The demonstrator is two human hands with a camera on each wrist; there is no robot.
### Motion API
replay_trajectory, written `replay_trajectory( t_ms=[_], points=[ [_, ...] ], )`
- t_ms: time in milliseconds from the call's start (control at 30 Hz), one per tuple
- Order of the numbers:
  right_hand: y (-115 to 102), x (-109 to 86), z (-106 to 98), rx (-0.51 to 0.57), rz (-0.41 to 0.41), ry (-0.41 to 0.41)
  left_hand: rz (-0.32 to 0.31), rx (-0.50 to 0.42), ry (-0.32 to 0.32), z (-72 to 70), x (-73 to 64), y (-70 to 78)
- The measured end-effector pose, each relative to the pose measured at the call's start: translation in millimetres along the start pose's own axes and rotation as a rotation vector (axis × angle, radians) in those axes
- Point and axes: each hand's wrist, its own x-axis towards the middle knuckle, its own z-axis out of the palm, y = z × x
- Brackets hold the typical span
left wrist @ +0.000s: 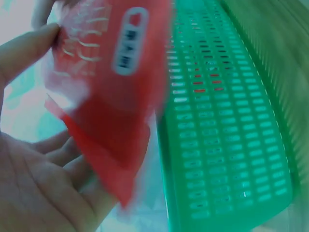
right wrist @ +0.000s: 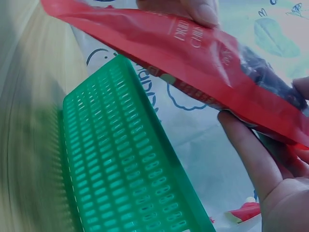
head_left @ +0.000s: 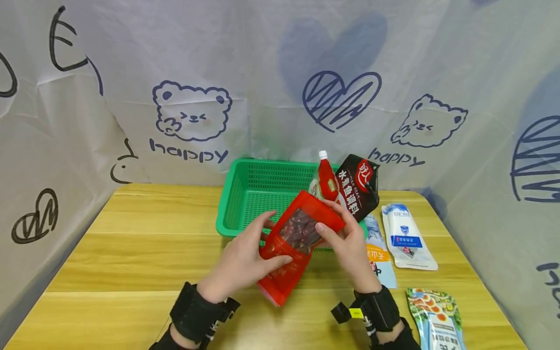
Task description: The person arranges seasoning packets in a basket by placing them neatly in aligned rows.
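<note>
A red bag of dried chilies [head_left: 299, 231] is held up in both hands, tilted, in front of the green basket. Dark chilies show through its clear window. My left hand [head_left: 245, 260] grips the lower left side, thumb across the front and fingers behind. At the upper right my right hand [head_left: 347, 238] pinches the bag, its thumb by the window and other fingers behind it. The left wrist view shows the lower end of the red bag [left wrist: 111, 96], blurred, over the left palm. Seen from the right wrist, the right fingers [right wrist: 251, 150] support the bag's underside.
The green basket [head_left: 225, 204] stands at the table's back. A red pouch with a white cap [head_left: 325, 177] and a black seasoning packet [head_left: 360, 187] lean up at its right end. Right of it lie a blue-and-orange packet [head_left: 380, 253], a white-and-blue bag [head_left: 404, 233] and a green pouch [head_left: 437, 316].
</note>
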Motion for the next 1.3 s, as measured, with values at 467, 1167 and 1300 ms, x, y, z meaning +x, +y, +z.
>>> replay_trajectory(
  t_ms=[467, 1167, 1300],
  points=[
    [1.0, -1.5, 0.3, 0.08, -0.053, 0.006, 0.016, -0.169, -0.103, -18.6, 0.9, -13.1],
    [-11.5, 0.6, -19.9, -0.318, 0.011, -0.308, 0.175, 0.269, -0.077, -30.4, -6.1, -9.8],
    [-12.1, 0.5, -19.6, -0.346, 0.08, -0.371, 0.193, 0.317, -0.086, -30.1, -7.1, -9.9]
  ],
)
